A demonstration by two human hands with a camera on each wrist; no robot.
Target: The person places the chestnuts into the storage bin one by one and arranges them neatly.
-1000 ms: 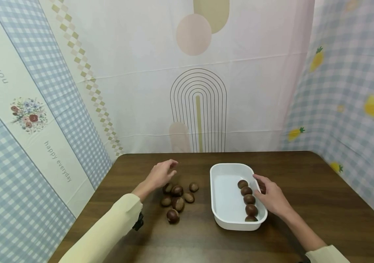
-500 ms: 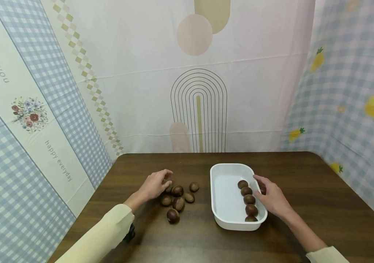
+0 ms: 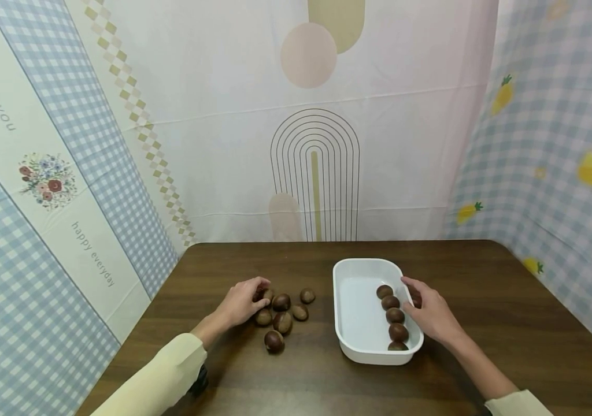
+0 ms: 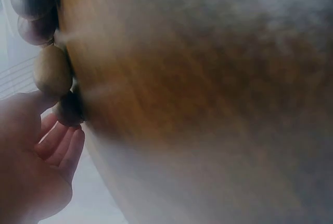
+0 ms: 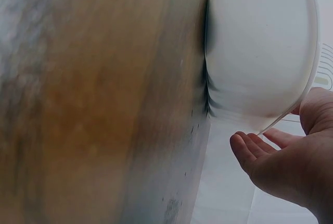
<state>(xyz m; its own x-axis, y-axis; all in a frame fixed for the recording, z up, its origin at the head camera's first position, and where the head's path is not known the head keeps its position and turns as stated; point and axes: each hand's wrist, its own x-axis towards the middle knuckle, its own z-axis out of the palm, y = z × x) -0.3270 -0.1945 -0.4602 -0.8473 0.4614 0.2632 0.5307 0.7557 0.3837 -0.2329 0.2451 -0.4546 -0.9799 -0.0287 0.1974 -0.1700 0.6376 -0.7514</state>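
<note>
Several brown chestnuts point(image 3: 282, 323) lie in a loose group on the table, left of the white tray point(image 3: 345, 323). At the group's far left edge, my left hand point(image 3: 240, 303) has its thumb and fingers around one chestnut point(image 4: 69, 110); a paler chestnut point(image 4: 53, 70) sits beside it in the left wrist view. Inside the tray, along its right side, more chestnuts point(image 3: 395, 315) form a row. My right hand point(image 3: 432, 312) holds the tray's right rim, thumb at the inner side and fingers outside. The right wrist view shows the tray's outer wall point(image 5: 255, 41) and that hand.
Dark wooden table point(image 3: 317, 381) surrounds the tray and chestnuts. A patterned white cloth point(image 3: 223, 173) hangs behind it, with checked cloths at both sides. One chestnut point(image 3: 307, 296) lies on the side of the group nearest the tray.
My left hand has come down and left to the chestnut at the group's far left, and its thumb and fingers have closed around it. The right hand and tray stay in place.
</note>
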